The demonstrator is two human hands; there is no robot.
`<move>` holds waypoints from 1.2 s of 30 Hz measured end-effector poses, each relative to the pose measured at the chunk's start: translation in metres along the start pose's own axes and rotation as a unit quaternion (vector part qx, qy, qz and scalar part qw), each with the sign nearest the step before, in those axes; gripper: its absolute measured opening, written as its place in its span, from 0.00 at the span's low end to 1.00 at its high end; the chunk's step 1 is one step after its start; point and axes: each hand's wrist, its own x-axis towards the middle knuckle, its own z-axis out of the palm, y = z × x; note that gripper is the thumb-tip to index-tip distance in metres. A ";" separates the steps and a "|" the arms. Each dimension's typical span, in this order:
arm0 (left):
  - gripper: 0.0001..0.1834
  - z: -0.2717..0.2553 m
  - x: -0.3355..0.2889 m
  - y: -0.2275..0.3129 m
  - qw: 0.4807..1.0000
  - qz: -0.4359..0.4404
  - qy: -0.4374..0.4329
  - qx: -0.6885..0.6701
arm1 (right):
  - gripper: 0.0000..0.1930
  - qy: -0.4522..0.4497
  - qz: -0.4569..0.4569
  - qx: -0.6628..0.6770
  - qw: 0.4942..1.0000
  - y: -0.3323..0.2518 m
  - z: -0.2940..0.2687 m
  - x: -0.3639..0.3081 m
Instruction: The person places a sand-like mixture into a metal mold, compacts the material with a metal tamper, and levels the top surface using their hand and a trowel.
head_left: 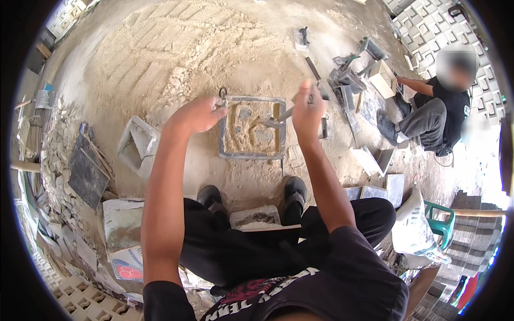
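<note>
A square grey metal mould frame (251, 157) lies on the sandy floor in front of my feet. Inside it, sandy mix (243, 142) is packed around a raised, curved pattern. My left hand (198, 114) is at the frame's upper left corner, fingers loosely bent and slightly apart, beside a small metal ring (223, 92). Whether its fingertips touch the frame I cannot tell. In a closed fist, my right hand (309, 113) grips a trowel just right of the frame. The trowel's flat blade (274, 122) points left over the mix.
A loose sand pile (182, 48) spreads beyond the frame. Hollow concrete blocks (140, 145) stand at the left. At the right, a person (441, 107) sits holding a pale block (382, 79) among metal mould parts (350, 80). A white sack (415, 227) leans near a green plastic stool (440, 222).
</note>
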 end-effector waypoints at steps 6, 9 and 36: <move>0.30 0.000 -0.009 -0.005 1.000 -0.017 0.020 0.003 | 0.26 -0.084 0.058 0.068 0.992 -0.025 0.016 0.010; 0.30 0.002 -0.006 0.001 1.000 -0.003 0.014 0.002 | 0.26 -0.143 0.032 0.023 0.989 -0.003 0.026 0.006; 0.27 0.003 -0.007 0.002 0.999 0.001 -0.003 0.039 | 0.24 -0.143 0.002 0.067 0.987 -0.037 0.092 -0.034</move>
